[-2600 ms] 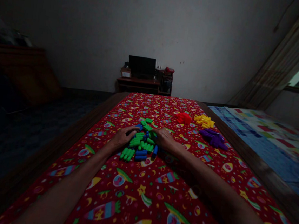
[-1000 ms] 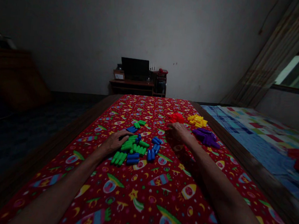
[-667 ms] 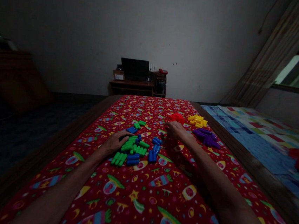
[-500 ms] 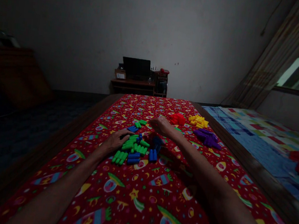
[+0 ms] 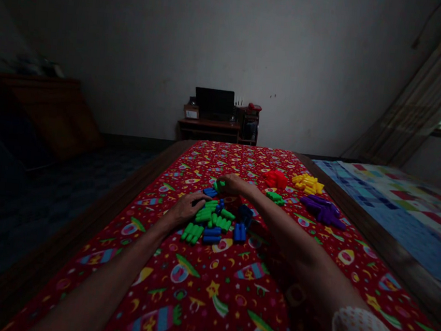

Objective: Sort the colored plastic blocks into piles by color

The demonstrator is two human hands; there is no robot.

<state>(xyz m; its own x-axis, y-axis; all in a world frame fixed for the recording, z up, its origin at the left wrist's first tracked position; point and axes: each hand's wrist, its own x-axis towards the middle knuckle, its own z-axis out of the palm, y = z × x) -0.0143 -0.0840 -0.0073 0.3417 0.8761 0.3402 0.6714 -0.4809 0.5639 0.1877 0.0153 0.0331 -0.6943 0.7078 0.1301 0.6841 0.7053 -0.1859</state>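
A mixed pile of green toy building blocks (image 5: pixel 206 215) and blue toy building blocks (image 5: pixel 212 235) lies on the red patterned cloth (image 5: pixel 174 317). My left hand (image 5: pixel 185 209) rests at the pile's left edge, thumb and fingers apart, against the green blocks. At the far side of the pile my right hand (image 5: pixel 236 185) has its fingers closed about a green block (image 5: pixel 219 187); the fingertips are partly hidden. Another blue block (image 5: pixel 210 191) lies just left of it. Two more blue blocks (image 5: pixel 240 233) sit at the pile's right, partly in the right arm's shadow.
Off to the right are a small green group (image 5: pixel 275 198), a red heap (image 5: pixel 276 179), a yellow heap (image 5: pixel 307 184) and a purple heap (image 5: pixel 323 211). Beyond the table's far end stands a desk with a monitor (image 5: pixel 214 104). A bed (image 5: pixel 388 202) is at the right.
My right hand has come down and left onto the green block at the pile's far side. My left hand stays by the pile. The view has turned slightly left.
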